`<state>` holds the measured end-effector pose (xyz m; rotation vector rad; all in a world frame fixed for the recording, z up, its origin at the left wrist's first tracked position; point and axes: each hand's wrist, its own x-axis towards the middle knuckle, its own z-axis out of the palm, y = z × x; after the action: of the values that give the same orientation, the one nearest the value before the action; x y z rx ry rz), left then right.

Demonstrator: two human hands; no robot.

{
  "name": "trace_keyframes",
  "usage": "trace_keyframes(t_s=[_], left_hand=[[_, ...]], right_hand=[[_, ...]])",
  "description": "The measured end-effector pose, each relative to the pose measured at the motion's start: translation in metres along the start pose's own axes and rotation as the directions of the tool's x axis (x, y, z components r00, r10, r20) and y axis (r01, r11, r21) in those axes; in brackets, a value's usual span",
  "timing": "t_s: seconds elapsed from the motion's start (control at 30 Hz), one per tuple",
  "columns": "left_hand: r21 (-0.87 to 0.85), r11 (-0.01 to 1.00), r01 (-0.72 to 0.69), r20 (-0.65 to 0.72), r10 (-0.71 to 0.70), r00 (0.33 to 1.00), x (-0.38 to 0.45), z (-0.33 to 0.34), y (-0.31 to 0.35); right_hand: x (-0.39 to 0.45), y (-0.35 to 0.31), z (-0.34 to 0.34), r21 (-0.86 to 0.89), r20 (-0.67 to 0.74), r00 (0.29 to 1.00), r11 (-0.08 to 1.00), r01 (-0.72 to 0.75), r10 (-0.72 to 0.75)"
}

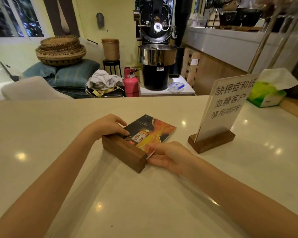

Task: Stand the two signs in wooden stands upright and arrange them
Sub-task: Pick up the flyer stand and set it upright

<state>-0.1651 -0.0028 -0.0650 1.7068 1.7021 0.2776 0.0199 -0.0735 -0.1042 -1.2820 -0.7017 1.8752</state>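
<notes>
A sign with an orange bottle picture (pixel 155 129) lies flat on the white counter (pixel 41 134), its lower edge in a dark wooden stand (pixel 122 152) tipped onto its side. My left hand (pixel 108 126) grips the stand's far end and the sign's left edge. My right hand (pixel 169 157) pinches the sign's near right corner beside the stand's near end. A second sign, white with black characters (pixel 229 103), stands upright in its own wooden stand (pixel 212 141) to the right, untouched.
A green tissue box (pixel 267 95) sits behind the upright sign at the counter's right. Beyond the counter's far edge are a black roaster (pixel 156 48), a pink gas cylinder (pixel 131 83), stacked baskets (pixel 60 50) and cushions.
</notes>
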Motion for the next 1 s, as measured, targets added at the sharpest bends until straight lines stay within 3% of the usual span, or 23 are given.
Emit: trace_keyframes(t_s=[0.27,0.4,0.67,1.0], left_hand=[[-0.089,0.996,0.007,0.014,-0.006,1.000,-0.002,0.001,-0.004],[-0.194,0.978,-0.072,-0.045,0.065,0.997,-0.010,0.005,0.000],[-0.328,0.888,-0.322,-0.281,0.233,0.931,-0.024,0.015,0.009],[-0.274,0.819,-0.504,-0.467,0.345,0.814,-0.032,0.041,0.008]], right_hand=[[0.000,-0.001,0.001,-0.134,-0.051,0.991,0.984,0.119,-0.127],[-0.007,-0.011,-0.006,-0.288,-0.052,0.964,0.928,0.236,-0.261],[-0.024,-0.024,-0.018,-0.606,0.073,0.786,0.598,0.523,-0.614],[-0.033,-0.011,-0.034,-0.709,0.192,0.609,0.320,0.629,-0.770]])
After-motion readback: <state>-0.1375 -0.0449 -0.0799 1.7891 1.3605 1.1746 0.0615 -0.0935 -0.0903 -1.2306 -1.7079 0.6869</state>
